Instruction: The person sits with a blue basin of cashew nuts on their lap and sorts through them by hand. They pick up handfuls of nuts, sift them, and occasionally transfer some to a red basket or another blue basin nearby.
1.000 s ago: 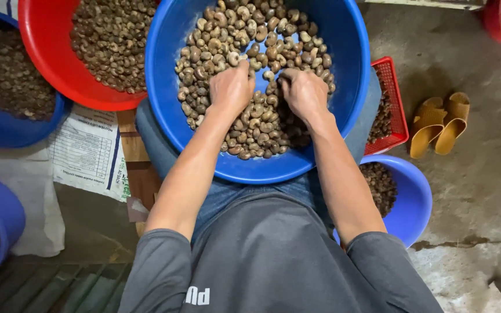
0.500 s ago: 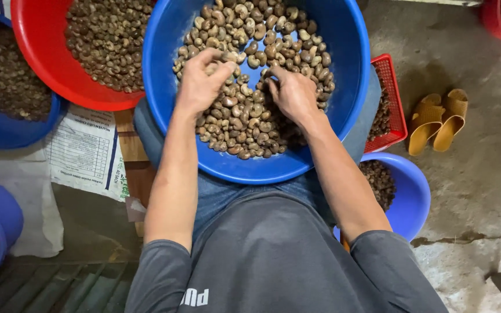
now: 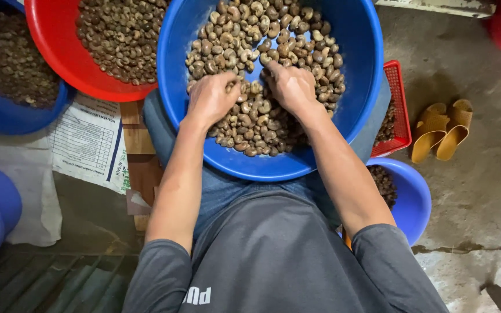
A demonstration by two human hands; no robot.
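Note:
A large blue basin [image 3: 355, 87] rests on my lap, holding several pale brown, curved cashew nuts [image 3: 250, 40]. Both hands are inside it on the pile. My left hand [image 3: 211, 97] lies palm down on the nuts, fingers curled into them. My right hand [image 3: 290, 86] lies beside it, fingers bent and pointing left into the nuts. Whether either hand holds nuts is hidden under the fingers.
A red basin [image 3: 59, 52] of darker nuts stands at upper left, with blue basins [image 3: 13, 119] of dark bits further left. A red basket [image 3: 398, 110] and a small blue basin [image 3: 413, 200] sit at right. Yellow sandals [image 3: 442, 130] lie on the concrete floor. A printed sheet [image 3: 88, 142] lies at left.
My left hand has slid down and right across the pile, closer to my right hand. The right hand has moved slightly left, and a bare blue patch shows between the nuts.

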